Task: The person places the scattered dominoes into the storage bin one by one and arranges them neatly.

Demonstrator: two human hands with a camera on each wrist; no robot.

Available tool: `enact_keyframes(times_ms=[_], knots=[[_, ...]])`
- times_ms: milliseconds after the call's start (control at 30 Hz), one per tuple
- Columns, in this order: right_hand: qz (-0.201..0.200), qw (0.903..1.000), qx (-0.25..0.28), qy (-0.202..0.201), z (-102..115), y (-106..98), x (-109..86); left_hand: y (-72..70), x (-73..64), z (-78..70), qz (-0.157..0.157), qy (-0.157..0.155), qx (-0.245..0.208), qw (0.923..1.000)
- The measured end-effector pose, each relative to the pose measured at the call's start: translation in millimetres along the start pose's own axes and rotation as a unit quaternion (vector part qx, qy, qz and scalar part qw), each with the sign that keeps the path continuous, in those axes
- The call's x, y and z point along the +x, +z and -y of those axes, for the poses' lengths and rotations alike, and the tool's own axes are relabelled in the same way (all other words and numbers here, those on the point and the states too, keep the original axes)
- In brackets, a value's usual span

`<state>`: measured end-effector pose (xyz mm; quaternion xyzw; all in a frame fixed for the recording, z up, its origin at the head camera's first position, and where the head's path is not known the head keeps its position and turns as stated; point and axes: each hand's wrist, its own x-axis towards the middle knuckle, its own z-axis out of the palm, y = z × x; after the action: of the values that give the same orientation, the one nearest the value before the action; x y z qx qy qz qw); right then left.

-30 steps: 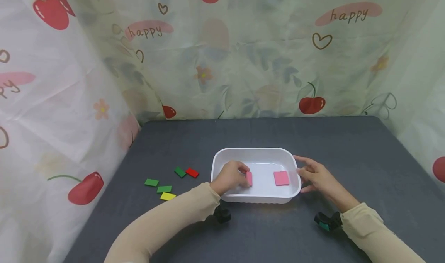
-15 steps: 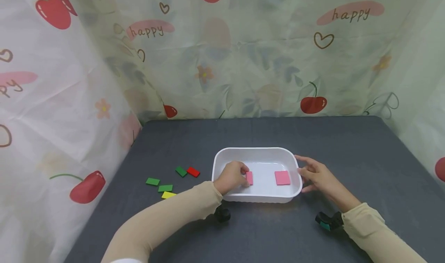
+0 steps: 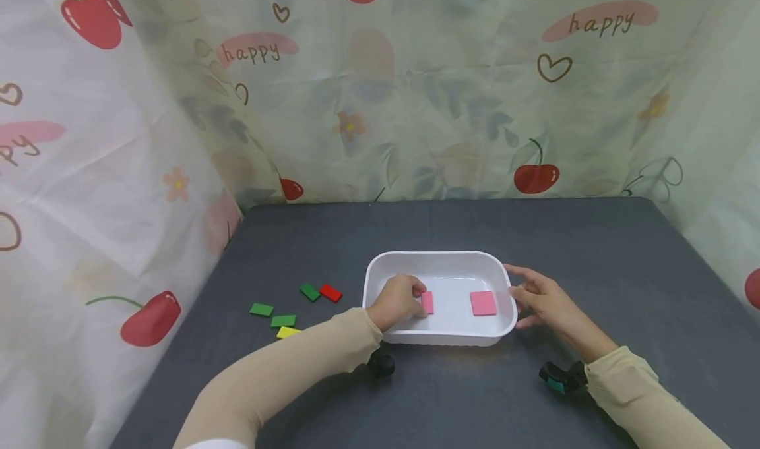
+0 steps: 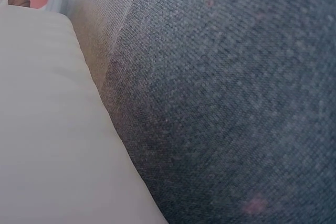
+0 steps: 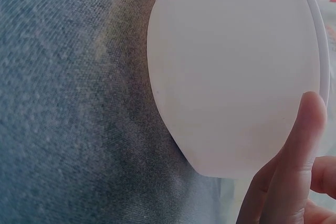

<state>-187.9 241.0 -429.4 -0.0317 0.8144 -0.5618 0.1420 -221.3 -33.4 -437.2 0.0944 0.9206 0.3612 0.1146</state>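
A white plastic tray (image 3: 451, 335) stands on the dark table, and the side of the same tray (image 5: 231, 66) fills much of the right wrist view. My left hand (image 3: 396, 300) reaches into its left half and holds a pink tile (image 3: 427, 302) between thumb and fingers, which partly hide it. Farther right on the tray floor lies a flat pink square tile (image 3: 483, 303). At the tray's right end, my right hand (image 3: 543, 300) rests with extended fingers against the outer wall near the rim. The left wrist view shows mostly sleeve (image 4: 63, 108).
Left of the tray, several small tiles lie on the table (image 3: 475, 396): a red tile (image 3: 330, 293), green ones such as the green tile (image 3: 261, 310), and a yellow tile (image 3: 287, 333) partly behind the left sleeve. A printed curtain (image 3: 415, 106) encloses the table's back and sides.
The whole view has shifted slightly. Both hands keep their places, the left at the pink tile inside the tray and the right at its end.
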Motion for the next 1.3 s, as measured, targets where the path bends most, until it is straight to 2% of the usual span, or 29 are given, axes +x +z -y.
enact_keyframes(times_ms=[200,367,600,700,1000,1300], knots=[[-0.001,1.0000,-0.002,-0.003,0,0,-0.3,-0.2,0.1,-1.2,0.002,-0.006,-0.011,0.9999],[0.000,1.0000,-0.001,-0.002,-1,0,-0.8,-2.4,-0.5,1.0,0.014,-0.020,-0.044,0.9987],[0.001,1.0000,0.002,0.005,-1,2,-0.8,-14.5,-5.7,1.6,0.057,-0.077,-0.049,0.9942],[-0.001,1.0000,0.000,0.004,0,1,-0.9,-17.7,-4.6,1.6,0.075,-0.090,-0.055,0.9916],[-0.003,1.0000,0.002,0.006,4,1,-2.0,-14.2,0.5,-0.3,0.097,-0.068,-0.073,0.9903],[0.000,1.0000,0.006,-0.002,4,1,-3.2,-5.5,2.8,-13.1,0.111,-0.058,-0.091,0.9880]])
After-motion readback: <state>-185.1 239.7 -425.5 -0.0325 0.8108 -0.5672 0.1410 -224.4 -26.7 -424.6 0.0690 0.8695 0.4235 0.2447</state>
